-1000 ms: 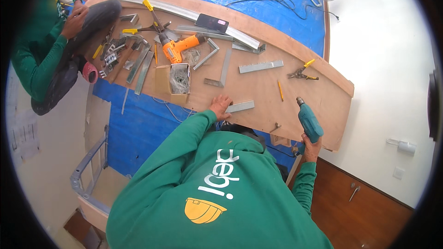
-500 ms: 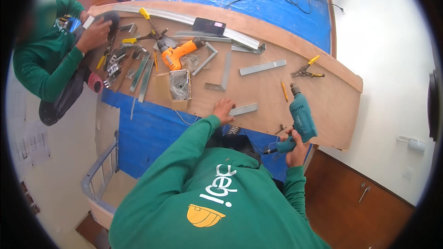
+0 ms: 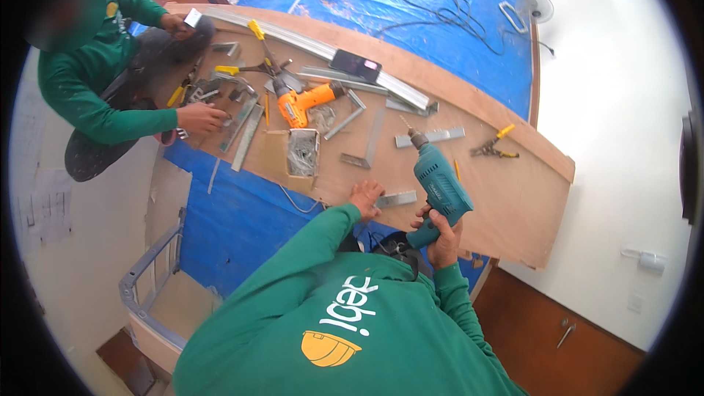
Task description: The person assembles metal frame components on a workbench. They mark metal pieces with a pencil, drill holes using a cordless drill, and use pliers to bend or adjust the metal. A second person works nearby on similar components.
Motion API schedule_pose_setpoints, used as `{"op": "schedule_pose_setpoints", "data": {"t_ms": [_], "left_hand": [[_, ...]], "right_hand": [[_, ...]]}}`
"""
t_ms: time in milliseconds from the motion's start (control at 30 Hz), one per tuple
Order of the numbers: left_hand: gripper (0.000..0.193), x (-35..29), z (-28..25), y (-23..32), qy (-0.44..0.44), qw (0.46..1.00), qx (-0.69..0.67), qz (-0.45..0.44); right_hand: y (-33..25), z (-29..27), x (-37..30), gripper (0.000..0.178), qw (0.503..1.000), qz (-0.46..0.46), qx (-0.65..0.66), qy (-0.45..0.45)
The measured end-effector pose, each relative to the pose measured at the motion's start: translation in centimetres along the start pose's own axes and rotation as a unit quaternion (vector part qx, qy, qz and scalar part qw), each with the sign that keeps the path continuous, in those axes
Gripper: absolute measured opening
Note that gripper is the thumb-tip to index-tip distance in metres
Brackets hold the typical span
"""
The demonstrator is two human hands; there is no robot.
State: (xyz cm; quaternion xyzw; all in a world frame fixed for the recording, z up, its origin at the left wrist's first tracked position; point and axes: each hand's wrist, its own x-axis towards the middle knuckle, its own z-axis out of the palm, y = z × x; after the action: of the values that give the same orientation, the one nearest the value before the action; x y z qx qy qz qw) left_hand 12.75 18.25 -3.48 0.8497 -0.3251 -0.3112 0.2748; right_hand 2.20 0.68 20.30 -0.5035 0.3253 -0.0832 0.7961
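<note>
My right hand (image 3: 443,239) is wrapped round the handle of a teal corded power drill (image 3: 444,183). The drill is raised over the near side of the wooden tabletop, its thin bit pointing away and slightly left. At the table's near edge my left hand (image 3: 365,197) grips the left end of a short grey metal strip (image 3: 400,199) lying on the wood. Beyond the drill's chuck lies another metal strip (image 3: 449,136). An L-shaped metal square (image 3: 365,148) rests past my left hand. A pencil (image 3: 457,169) shows partly beside the drill.
An orange cordless drill (image 3: 302,105), an open box of screws (image 3: 302,152), a phone (image 3: 355,66) and yellow-handled clamps (image 3: 496,142) occupy the tabletop (image 3: 513,205). At left a co-worker (image 3: 110,88) sits by loose tools. A grey rail (image 3: 155,275) stands lower left.
My right hand has brought the drill left and farther over the table. The co-worker's near hand has dropped to the pieces on the table, while the other still holds a small light-coloured piece.
</note>
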Motion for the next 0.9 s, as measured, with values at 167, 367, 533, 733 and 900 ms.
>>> {"op": "schedule_pose_setpoints", "data": {"t_ms": [167, 367, 533, 733, 900], "left_hand": [[0.066, -0.2, 0.5, 0.4, 0.003, 1.0, -0.014, -0.013], [0.066, 0.0, 2.9, -0.5, 0.055, 0.997, 0.048, -0.013], [0.064, -2.4, 3.6, 0.8, 0.132, 0.987, 0.066, -0.062], [0.056, -3.9, 4.6, 2.7, 0.266, 0.959, 0.025, -0.099], [0.056, -4.1, 5.3, 2.4, 0.278, 0.956, -0.019, -0.091]], "right_hand": [[-2.6, 1.1, 0.8, 0.048, 0.995, 0.038, 0.007, -0.087], [-7.4, -1.1, 0.0, 0.049, 0.979, 0.021, -0.15, -0.14], [-9.3, -7.7, 3.2, 0.054, 0.91, 0.01, -0.348, -0.224], [-8.1, -12.6, 3.9, 0.061, 0.833, -0.067, -0.496, -0.236], [-7.3, -12.8, 4.3, 0.061, 0.825, -0.035, -0.507, -0.247]]}}
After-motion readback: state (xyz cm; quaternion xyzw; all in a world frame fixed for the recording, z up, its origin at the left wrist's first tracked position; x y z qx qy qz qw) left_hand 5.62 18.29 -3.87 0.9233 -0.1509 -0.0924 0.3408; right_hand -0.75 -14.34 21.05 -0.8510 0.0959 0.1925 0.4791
